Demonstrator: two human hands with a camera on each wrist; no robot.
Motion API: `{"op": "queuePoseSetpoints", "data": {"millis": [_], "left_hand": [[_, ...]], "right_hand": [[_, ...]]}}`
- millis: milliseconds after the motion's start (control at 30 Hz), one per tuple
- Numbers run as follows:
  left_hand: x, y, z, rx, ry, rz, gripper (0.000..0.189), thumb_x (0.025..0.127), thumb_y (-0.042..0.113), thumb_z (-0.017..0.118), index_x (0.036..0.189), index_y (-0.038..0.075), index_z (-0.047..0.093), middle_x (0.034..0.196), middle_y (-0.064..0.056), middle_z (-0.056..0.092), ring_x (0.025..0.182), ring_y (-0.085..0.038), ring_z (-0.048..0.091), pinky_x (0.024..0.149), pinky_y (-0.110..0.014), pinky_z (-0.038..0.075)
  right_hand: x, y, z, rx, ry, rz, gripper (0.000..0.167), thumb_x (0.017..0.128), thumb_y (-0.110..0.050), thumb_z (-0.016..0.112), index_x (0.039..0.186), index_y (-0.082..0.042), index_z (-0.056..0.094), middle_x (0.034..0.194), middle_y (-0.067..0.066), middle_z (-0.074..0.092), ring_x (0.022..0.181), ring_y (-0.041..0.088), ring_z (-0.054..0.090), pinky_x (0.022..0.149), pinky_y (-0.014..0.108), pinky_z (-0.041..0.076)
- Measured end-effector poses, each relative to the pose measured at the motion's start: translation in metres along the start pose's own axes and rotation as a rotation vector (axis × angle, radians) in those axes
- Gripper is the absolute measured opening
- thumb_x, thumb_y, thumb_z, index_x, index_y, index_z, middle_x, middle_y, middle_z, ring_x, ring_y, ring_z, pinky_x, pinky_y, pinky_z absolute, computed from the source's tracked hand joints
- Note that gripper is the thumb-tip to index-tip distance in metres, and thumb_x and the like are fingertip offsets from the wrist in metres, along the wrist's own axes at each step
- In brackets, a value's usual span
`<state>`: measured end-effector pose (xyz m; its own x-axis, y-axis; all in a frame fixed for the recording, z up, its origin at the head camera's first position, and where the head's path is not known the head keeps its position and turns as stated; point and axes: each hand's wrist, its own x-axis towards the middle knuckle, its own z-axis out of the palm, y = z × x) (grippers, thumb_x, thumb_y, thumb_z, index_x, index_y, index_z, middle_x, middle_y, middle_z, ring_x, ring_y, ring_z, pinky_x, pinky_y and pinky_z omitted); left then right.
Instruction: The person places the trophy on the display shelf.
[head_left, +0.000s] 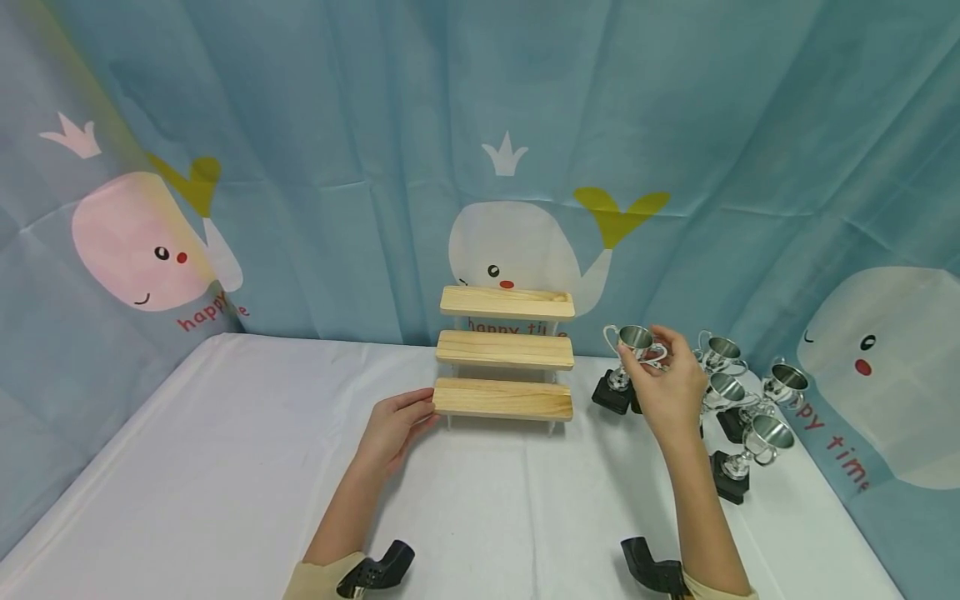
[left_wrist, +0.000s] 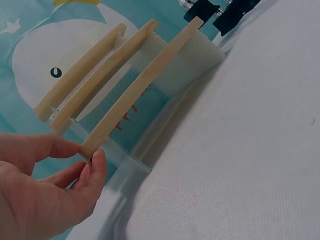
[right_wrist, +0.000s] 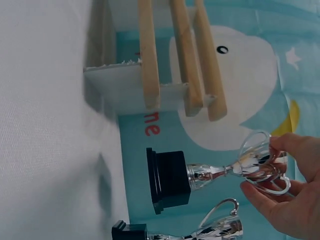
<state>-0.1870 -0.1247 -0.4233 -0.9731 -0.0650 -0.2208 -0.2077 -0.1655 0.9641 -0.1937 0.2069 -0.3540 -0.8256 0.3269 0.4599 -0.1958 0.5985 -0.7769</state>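
Observation:
My left hand (head_left: pixel 393 429) pinches the left end of the lowest board of a three-tier wooden display stand (head_left: pixel 502 400). In the left wrist view, the thumb and fingers (left_wrist: pixel 92 182) are around that board's corner. My right hand (head_left: pixel 673 387) grips a silver trophy cup (head_left: pixel 618 379) by its bowl, just right of the stand. The right wrist view shows this cup's black base (right_wrist: pixel 170 180) raised off the table, the cup roughly upright. Another trophy (right_wrist: pixel 215 231) stands close beside it, partly cut off by the frame.
Several more silver trophies (head_left: pixel 767 433) with black bases stand grouped at the table's right side, some partly hidden by the right hand. A white cloth covers the table (head_left: pixel 480 517). Behind it hangs a blue curtain (head_left: pixel 337 250) with whale prints.

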Motion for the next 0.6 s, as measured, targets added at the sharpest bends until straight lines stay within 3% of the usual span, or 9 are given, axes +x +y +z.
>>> {"op": "queuePoseSetpoints", "data": {"millis": [233, 533, 600], "left_hand": [[0.001, -0.001, 0.000, -0.003, -0.003, 0.008, 0.044, 0.104, -0.004, 0.056, 0.146, -0.017, 0.050, 0.146, -0.035, 0.053, 0.105, -0.017, 0.069, 0.089, -0.022, 0.062], [0.003, -0.002, 0.000, -0.003, -0.011, 0.010, 0.042, 0.104, -0.006, 0.056, 0.143, -0.018, 0.052, 0.146, -0.035, 0.054, 0.110, -0.021, 0.069, 0.091, -0.022, 0.062], [0.002, -0.002, 0.000, 0.003, -0.010, 0.007, 0.041, 0.104, -0.005, 0.056, 0.143, -0.017, 0.053, 0.146, -0.035, 0.055, 0.110, -0.021, 0.069, 0.091, -0.022, 0.062]], "right_hand": [[-0.001, -0.003, -0.005, 0.011, 0.001, -0.003, 0.051, 0.098, -0.016, 0.078, 0.139, 0.008, 0.060, 0.116, 0.028, 0.065, 0.103, 0.042, 0.068, 0.072, -0.008, 0.041], [0.000, -0.007, -0.012, 0.010, 0.003, 0.004, 0.050, 0.099, -0.016, 0.077, 0.140, 0.006, 0.060, 0.117, 0.023, 0.065, 0.102, 0.031, 0.067, 0.074, -0.007, 0.043], [-0.001, -0.008, -0.013, 0.013, -0.002, 0.009, 0.051, 0.098, -0.016, 0.078, 0.140, 0.006, 0.060, 0.118, 0.024, 0.064, 0.104, 0.034, 0.068, 0.074, -0.007, 0.043]]}}
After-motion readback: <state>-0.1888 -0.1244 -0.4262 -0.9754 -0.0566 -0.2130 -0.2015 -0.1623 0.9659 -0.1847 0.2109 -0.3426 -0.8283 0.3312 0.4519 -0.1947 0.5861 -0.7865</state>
